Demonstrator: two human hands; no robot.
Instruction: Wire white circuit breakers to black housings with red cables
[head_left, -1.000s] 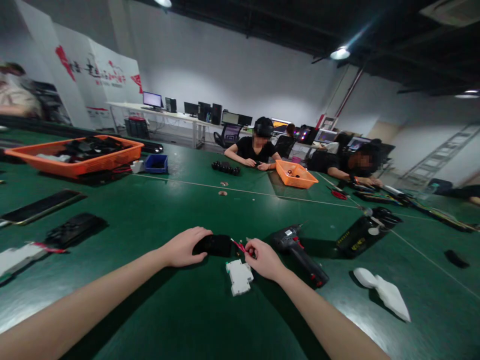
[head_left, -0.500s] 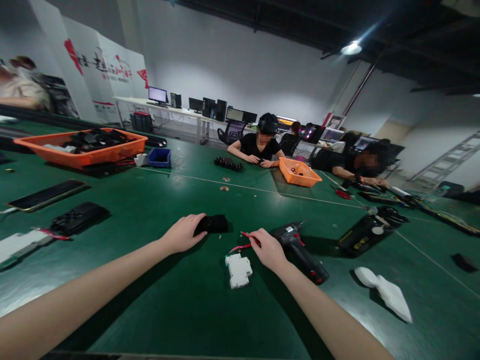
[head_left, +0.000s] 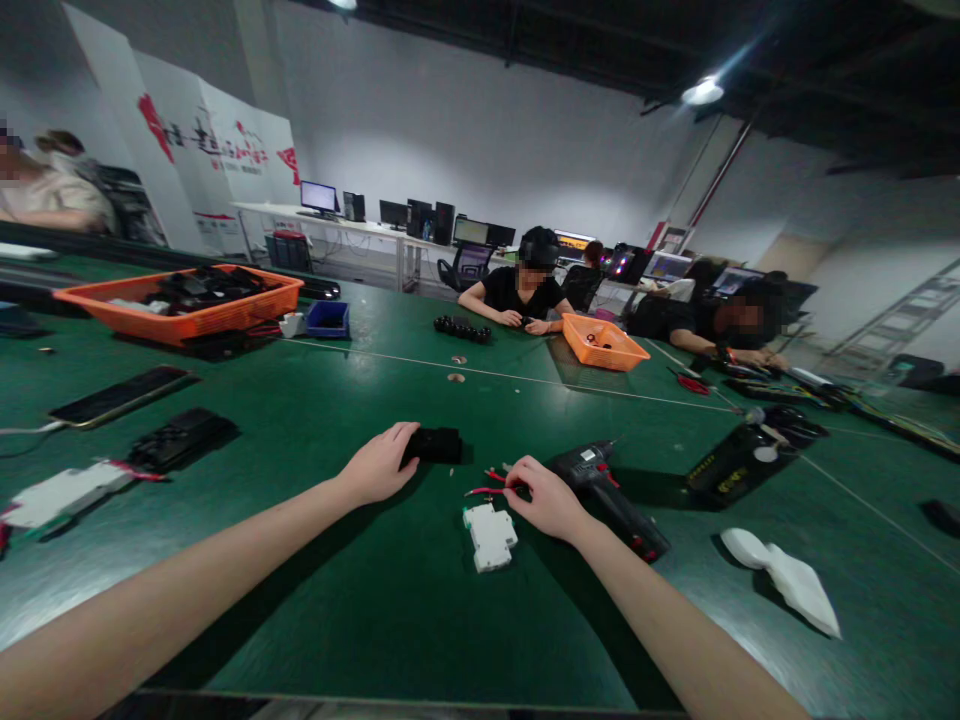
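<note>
Block [head_left: 441, 446] and wires [head_left: 489, 491] have drawn apart; left hand [head_left: 381, 465] grasps the block, right hand [head_left: 551, 502] pinches the wires between fingers; gripping nearer the ends should help.

leftmost monitor [head_left: 319, 197] lit | ceiling lamp [head_left: 703, 92] glowing | ladder [head_left: 894, 308] far right

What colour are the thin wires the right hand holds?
Thin red wires, best seen in the head view.

Left hand [head_left: 380, 466] palm-down, right hand [head_left: 545, 501] in fingertip pinch
</note>
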